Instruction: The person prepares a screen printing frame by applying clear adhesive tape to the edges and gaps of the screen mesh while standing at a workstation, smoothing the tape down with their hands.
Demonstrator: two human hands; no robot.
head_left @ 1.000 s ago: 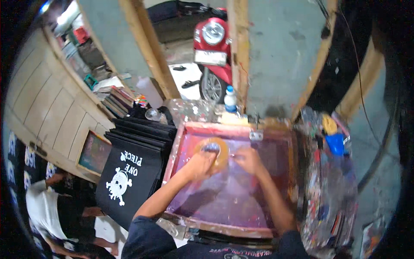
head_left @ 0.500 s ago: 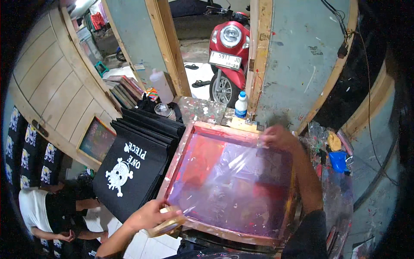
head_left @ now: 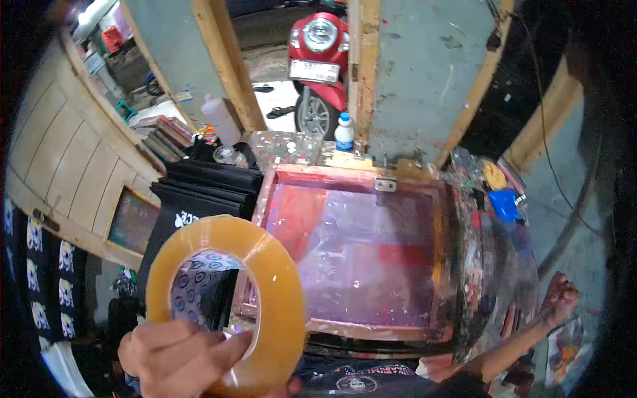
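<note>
My left hand (head_left: 179,358) holds a wide roll of clear amber tape (head_left: 285,292) up close to the camera at the lower left, fingers hooked through its core. The roll covers the near left corner of a wooden printing screen (head_left: 352,174) with pink and red stained mesh, lying flat in the middle. My right hand (head_left: 559,296) is out at the lower right, past the screen's right side, clenched like a fist with nothing visible in it.
A stack of black printed shirts (head_left: 199,192) lies left of the screen. A white bottle with a blue cap (head_left: 344,132) stands behind it. An ink-spattered surface with a blue tool (head_left: 505,204) is on the right. A red scooter (head_left: 318,46) is parked beyond wooden posts (head_left: 222,60).
Both hands were on the screen with the tape. My left hand pulled the roll off to the near left and raised it toward the camera; my right hand left the far edge and swung right.
</note>
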